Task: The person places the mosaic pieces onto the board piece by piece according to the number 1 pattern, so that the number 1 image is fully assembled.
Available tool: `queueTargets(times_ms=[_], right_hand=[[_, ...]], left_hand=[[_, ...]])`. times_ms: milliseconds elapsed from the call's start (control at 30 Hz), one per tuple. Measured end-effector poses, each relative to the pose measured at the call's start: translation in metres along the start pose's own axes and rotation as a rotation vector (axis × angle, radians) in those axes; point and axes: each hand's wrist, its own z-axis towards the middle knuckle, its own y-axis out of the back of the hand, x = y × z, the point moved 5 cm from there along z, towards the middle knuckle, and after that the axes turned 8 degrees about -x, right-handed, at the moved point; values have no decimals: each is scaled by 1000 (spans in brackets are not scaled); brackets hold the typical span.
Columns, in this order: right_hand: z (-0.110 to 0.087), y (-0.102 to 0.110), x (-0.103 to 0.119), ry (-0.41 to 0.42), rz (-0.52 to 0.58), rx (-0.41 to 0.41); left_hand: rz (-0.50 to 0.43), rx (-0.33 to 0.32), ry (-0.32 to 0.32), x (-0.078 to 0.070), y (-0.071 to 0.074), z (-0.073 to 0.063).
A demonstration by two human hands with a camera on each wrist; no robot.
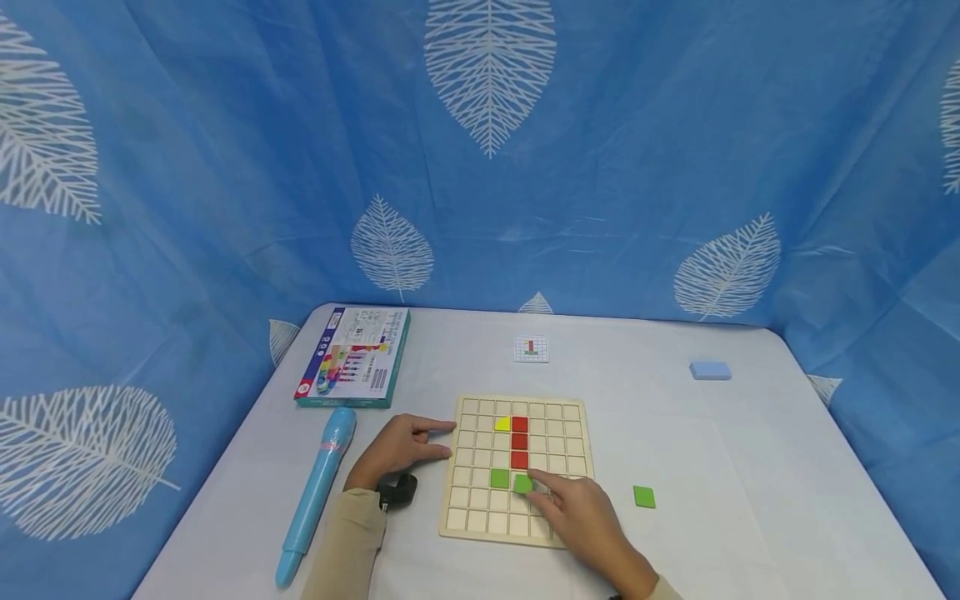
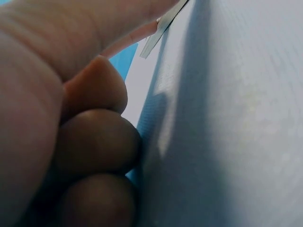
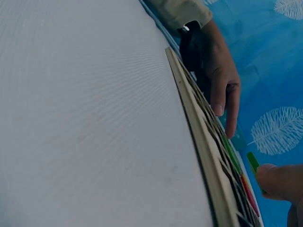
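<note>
A wooden grid board [image 1: 557, 445] lies on the white table. My left hand [image 1: 401, 444] touches its left edge with thumb and index finger extended; the other fingers are bent under in the left wrist view. Between thumb and index finger, my right hand [image 1: 583, 512] pinches a green square tile [image 1: 522, 484] over the board, just below a column of red tiles [image 1: 519, 442]. The right wrist view shows this tile tilted above the board. Another green tile [image 1: 499, 478] sits in the grid to its left. A yellow triangular tile [image 1: 503, 424] lies beside the topmost red one.
A loose green tile [image 1: 643, 497] lies right of the board. Behind the board is a small pattern card [image 1: 531, 349]. A blue block [image 1: 710, 371] stands at the back right. On the left are a printed box [image 1: 358, 354] and a long light-blue tube [image 1: 315, 496].
</note>
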Motion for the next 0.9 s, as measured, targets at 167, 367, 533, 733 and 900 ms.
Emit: queueTargets(times_ms=[167, 367, 533, 733, 900], right_hand=[[0, -7, -3, -13, -19, 5], [1, -10, -2, 2, -85, -11], [1, -10, 0, 22, -114, -20], [2, -12, 0, 2, -115, -38], [3, -15, -3, -52, -89, -54]], left_hand=[[-3, 2, -12, -1, -1, 0], [2, -1, -17, -1, 0, 0], [1, -1, -6, -1, 0, -1], [4, -3, -12, -2, 0, -2], [1, -8, 0, -2, 0, -1]])
